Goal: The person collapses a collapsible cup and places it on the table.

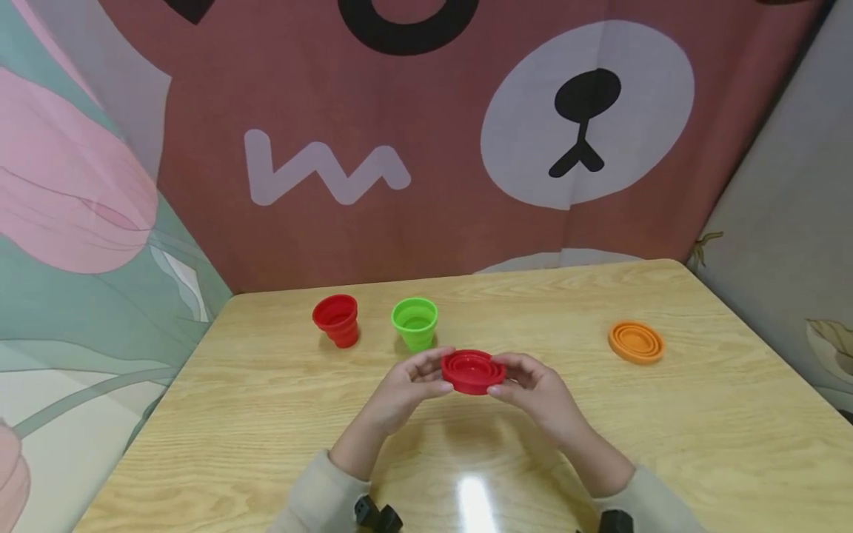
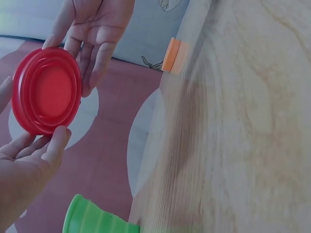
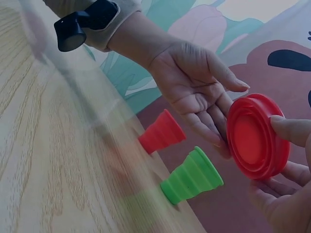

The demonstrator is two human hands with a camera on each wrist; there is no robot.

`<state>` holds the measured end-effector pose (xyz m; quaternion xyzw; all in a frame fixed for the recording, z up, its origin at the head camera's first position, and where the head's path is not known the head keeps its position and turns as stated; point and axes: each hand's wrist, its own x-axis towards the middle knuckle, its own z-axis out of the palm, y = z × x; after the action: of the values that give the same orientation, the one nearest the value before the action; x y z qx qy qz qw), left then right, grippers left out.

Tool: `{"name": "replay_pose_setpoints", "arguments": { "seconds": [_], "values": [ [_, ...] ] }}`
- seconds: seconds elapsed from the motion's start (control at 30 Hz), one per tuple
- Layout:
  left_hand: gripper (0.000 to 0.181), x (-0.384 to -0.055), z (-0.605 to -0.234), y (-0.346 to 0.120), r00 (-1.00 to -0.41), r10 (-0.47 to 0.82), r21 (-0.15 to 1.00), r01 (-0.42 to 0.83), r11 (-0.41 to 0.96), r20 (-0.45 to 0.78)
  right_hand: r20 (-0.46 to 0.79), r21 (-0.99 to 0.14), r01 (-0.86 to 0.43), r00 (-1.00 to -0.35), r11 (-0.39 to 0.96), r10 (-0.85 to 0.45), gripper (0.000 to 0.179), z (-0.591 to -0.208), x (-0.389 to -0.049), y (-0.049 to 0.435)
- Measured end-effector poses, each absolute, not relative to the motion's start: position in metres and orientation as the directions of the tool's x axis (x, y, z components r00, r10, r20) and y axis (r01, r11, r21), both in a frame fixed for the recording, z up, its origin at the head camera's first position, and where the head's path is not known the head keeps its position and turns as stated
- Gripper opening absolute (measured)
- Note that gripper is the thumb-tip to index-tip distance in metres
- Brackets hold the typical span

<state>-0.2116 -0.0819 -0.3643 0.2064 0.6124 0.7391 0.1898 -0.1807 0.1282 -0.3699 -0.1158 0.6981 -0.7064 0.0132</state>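
Note:
A flattened red collapsible cup (image 1: 473, 374) is held above the table between both hands, its nested rings showing. On its left edge, the left hand (image 1: 402, 391) has its fingertips at the rim, with the thumb close to the near edge. From the other side the right hand (image 1: 541, 392) pinches the rim, its thumb on the near side and fingers behind. In the right wrist view the left palm (image 3: 192, 82) faces the cup. Just beyond the left fingers stands an expanded green collapsible cup (image 1: 416, 323).
An expanded red collapsible cup (image 1: 338, 320) stands left of the green one. Farther right, a flattened orange collapsible cup (image 1: 636, 342) lies on the wooden table (image 1: 266, 429). Behind the table's back edge hangs a cloth (image 1: 440, 222) with a bear print.

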Motion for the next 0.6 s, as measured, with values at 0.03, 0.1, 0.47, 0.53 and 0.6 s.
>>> {"name": "replay_pose_setpoints", "arguments": {
  "seconds": [0.03, 0.1, 0.47, 0.53, 0.6],
  "values": [
    [0.056, -0.212, -0.364, -0.081, -0.848, 0.526, 0.985, -0.029, -0.169, 0.065, 0.138, -0.990, -0.136, -0.974, -0.024, -0.182, 0.045, -0.366, -0.179, 0.127],
    [0.059, -0.212, -0.364, -0.080, -0.861, 0.507, 0.987, -0.040, -0.156, 0.045, 0.129, -0.992, -0.130, -0.974, -0.006, -0.186, 0.047, -0.362, -0.178, 0.127],
    [0.060, -0.214, -0.371, -0.078, -0.830, 0.551, 0.985, -0.012, -0.175, 0.088, 0.179, -0.979, -0.197, -0.949, 0.044, -0.258, 0.062, -0.370, -0.184, 0.135],
    [0.061, -0.214, -0.373, -0.079, -0.805, 0.583, 0.983, 0.002, -0.186, 0.112, 0.204, -0.970, -0.233, -0.934, 0.067, -0.292, 0.065, -0.371, -0.184, 0.137],
    [0.063, -0.214, -0.375, -0.080, -0.781, 0.612, 0.981, 0.012, -0.191, 0.129, 0.224, -0.959, -0.267, -0.918, 0.093, -0.328, 0.068, -0.372, -0.184, 0.139]
  ]
}}
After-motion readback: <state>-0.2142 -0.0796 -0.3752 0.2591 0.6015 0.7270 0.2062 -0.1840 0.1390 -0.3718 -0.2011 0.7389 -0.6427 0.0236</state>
